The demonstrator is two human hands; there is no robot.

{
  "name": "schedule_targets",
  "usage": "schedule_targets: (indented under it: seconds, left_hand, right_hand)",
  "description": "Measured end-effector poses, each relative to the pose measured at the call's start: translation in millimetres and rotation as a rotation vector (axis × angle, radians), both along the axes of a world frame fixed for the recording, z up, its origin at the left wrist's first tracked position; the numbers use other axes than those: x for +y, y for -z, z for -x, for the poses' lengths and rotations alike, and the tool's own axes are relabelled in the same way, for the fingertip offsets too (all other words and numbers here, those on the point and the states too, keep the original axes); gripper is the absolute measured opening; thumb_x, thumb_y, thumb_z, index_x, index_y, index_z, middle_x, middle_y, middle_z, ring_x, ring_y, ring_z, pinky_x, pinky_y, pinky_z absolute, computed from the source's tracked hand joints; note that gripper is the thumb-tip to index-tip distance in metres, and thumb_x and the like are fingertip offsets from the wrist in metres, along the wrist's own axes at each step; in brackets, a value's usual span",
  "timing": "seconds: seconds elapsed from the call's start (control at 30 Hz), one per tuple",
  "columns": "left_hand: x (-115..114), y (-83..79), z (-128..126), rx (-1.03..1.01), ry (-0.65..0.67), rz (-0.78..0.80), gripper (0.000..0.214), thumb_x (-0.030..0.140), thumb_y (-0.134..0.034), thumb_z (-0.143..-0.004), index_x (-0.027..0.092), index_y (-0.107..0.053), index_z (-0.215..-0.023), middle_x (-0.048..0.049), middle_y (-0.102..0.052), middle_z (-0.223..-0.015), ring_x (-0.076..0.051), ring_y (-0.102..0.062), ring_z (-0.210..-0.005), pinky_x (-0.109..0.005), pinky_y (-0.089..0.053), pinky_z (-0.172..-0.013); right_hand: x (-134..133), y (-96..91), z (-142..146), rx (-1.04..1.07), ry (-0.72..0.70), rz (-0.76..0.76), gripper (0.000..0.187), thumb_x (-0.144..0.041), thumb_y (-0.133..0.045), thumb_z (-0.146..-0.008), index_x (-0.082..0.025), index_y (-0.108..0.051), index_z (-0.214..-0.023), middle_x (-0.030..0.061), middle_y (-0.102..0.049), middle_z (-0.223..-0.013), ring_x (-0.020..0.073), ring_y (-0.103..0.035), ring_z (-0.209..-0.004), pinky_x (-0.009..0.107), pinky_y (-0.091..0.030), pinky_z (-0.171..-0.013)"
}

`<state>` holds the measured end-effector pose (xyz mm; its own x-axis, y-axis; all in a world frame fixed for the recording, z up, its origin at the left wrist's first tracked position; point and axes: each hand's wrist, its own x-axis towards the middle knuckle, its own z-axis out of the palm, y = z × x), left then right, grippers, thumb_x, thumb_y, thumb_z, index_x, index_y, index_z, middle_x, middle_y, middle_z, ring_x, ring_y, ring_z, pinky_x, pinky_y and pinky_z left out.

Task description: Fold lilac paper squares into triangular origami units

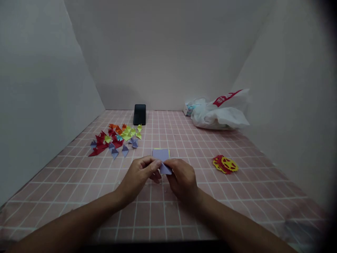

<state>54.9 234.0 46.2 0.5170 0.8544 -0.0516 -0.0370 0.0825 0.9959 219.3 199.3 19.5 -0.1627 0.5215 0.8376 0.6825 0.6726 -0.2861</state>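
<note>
A small folded piece of purple paper (pixel 165 169) is held between my two hands above the table. My left hand (pixel 143 171) pinches its left side with thumb and fingers. On the other side my right hand (pixel 183 177) grips the paper's upper right edge, fingers curled. Just beyond them lies a stack of square paper sheets (pixel 161 153), purple on top with yellow showing at the edges. To the left, several folded paper pieces (pixel 125 151) in red, orange, yellow, blue and purple form a loose pile.
A black phone (pixel 139 115) leans near the back wall. At the back right rests a white plastic bag (pixel 216 117) beside a small box (pixel 187 109). Red and yellow cut-out discs (pixel 229 164) lie on the right of the pink checked tablecloth (pixel 184 218). Pale walls enclose three sides.
</note>
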Motion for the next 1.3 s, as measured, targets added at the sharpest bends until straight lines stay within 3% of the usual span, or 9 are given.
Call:
schedule_targets:
  seconds: [0.23, 0.53, 0.6, 0.77, 0.9, 1.1, 1.3]
  left_hand:
    - [0, -0.2, 2, 0.011, -0.032, 0.064, 0.027, 0.039, -0.069, -0.081, 0.013, -0.068, -0.074, -0.0003, -0.064, -0.062, -0.011, -0.059, -0.058, -0.024, -0.049, -0.060]
    - [5, 5.9, 0, -0.014, -0.045, -0.018, 0.025, 0.036, -0.070, -0.083, 0.015, -0.062, -0.072, 0.0020, -0.061, -0.060, -0.010, -0.056, -0.057, -0.023, -0.046, -0.061]
    - [6, 7.6, 0, -0.004, -0.044, -0.019, 0.024, 0.036, -0.070, -0.083, 0.015, -0.062, -0.073, 0.0019, -0.061, -0.061, -0.010, -0.057, -0.058, -0.023, -0.046, -0.061]
    - [4, 9.5, 0, -0.017, -0.022, 0.156, 0.026, 0.039, -0.073, -0.080, 0.014, -0.066, -0.079, 0.0006, -0.064, -0.066, -0.011, -0.058, -0.062, -0.023, -0.047, -0.063]
    - [3, 8.7, -1, -0.098, -0.007, 0.301, 0.028, 0.037, -0.078, -0.075, 0.013, -0.064, -0.073, 0.0003, -0.063, -0.069, -0.010, -0.058, -0.064, -0.024, -0.048, -0.067]
    - [4, 8.1, -1, -0.171, 0.001, 0.385, 0.027, 0.033, -0.081, -0.070, 0.013, -0.063, -0.068, 0.0004, -0.061, -0.069, -0.011, -0.057, -0.066, -0.026, -0.049, -0.071]
    - [5, 7.1, -1, -0.127, -0.023, 0.377, 0.026, 0.030, -0.080, -0.068, 0.013, -0.061, -0.063, 0.0018, -0.058, -0.061, -0.009, -0.052, -0.058, -0.024, -0.042, -0.063]
  right_hand:
    - [1, 2.9, 2, 0.012, -0.048, 0.049, 0.019, -0.005, -0.047, -0.090, -0.020, -0.057, -0.095, 0.0042, -0.065, -0.073, 0.0180, -0.063, -0.068, 0.029, -0.049, -0.063]
    - [6, 13.2, -1, 0.390, -0.302, 0.540, 0.023, -0.004, -0.051, -0.079, -0.022, -0.056, -0.094, -0.0010, -0.062, -0.078, 0.0138, -0.062, -0.067, 0.025, -0.049, -0.060]
    - [6, 14.1, -1, 0.435, -0.347, 0.581, 0.024, -0.003, -0.050, -0.078, -0.022, -0.056, -0.093, -0.0016, -0.062, -0.078, 0.0134, -0.062, -0.067, 0.024, -0.049, -0.060]
    - [5, 10.7, -3, 0.249, -0.202, 0.377, 0.021, -0.003, -0.052, -0.080, -0.021, -0.057, -0.090, 0.0010, -0.061, -0.079, 0.0160, -0.059, -0.072, 0.028, -0.046, -0.065]
    - [4, 6.6, -3, 0.147, -0.181, 0.252, 0.020, -0.003, -0.051, -0.083, -0.021, -0.055, -0.089, 0.0027, -0.057, -0.080, 0.0181, -0.057, -0.075, 0.029, -0.045, -0.065]
    - [3, 6.2, 1, 0.131, -0.176, 0.220, 0.028, 0.003, -0.047, -0.079, -0.022, -0.053, -0.092, 0.0034, -0.054, -0.085, 0.0180, -0.055, -0.079, 0.029, -0.047, -0.068]
    - [4, 7.8, 0, 0.140, -0.186, 0.262, 0.030, 0.001, -0.046, -0.076, -0.022, -0.050, -0.095, 0.0022, -0.053, -0.083, 0.0181, -0.054, -0.076, 0.030, -0.046, -0.067]
